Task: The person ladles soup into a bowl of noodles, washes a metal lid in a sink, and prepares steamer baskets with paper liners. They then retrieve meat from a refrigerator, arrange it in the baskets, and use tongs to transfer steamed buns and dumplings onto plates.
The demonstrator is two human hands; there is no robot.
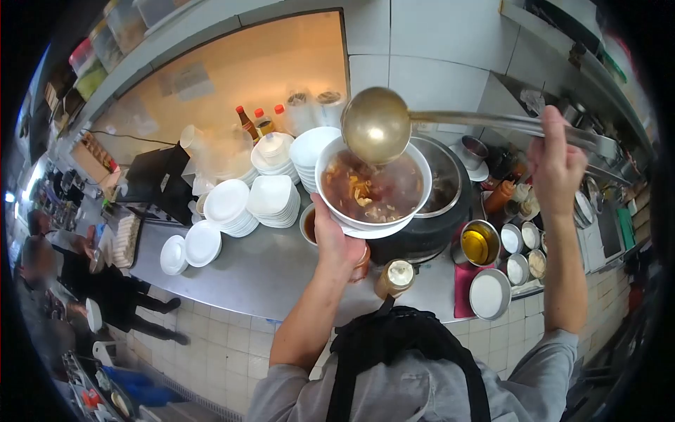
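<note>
My left hand [337, 239] holds a white bowl of reddish soup [373, 190] with a white plate [380, 231] beneath it. With my right hand [557, 158] I grip the long handle of a metal ladle [377, 125], whose round head is tipped over the bowl's far side. Behind the bowl's right side is a round dark cooker [460, 221] with a metal inner pot. A small bowl of dark liquid [307, 224] is left of my left hand, and an open jar of white stuff [399, 276] stands on the near side.
Stacks of white bowls [274, 199] and plates [226, 202] stand on the steel counter [260, 271] at left, with red-capped bottles [246, 123] behind. Yellow liquid in a metal pot [478, 243], several seasoning containers [490, 294] and sauce bottles [499, 197] are at right. People [91, 281] are at far left.
</note>
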